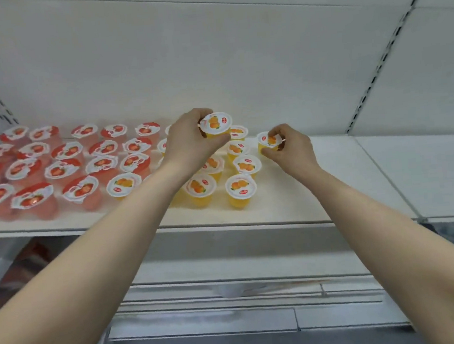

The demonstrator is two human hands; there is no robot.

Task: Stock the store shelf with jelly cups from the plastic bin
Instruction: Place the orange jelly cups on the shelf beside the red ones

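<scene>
Reaches over the shelf (330, 179), arms outstretched; holds 1 orange jelly cup (215, 125) aloft in left grip (190, 139), pinches second cup (268, 140), standing on shelf, in right grip (289, 150).

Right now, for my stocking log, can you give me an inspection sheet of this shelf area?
Surface: white shelf, partly filled.
Job's things: strawberry jelly cups in rows at left; orange jelly cups beside them at centre; plastic bin not in view.
Clutter: nothing seen.
Hands: left hand grips a raised orange cup; right hand pinches a second orange cup at the group's right edge.
Cables: nothing seen.
Surroundings: white back panel, slotted upright at right.
</scene>
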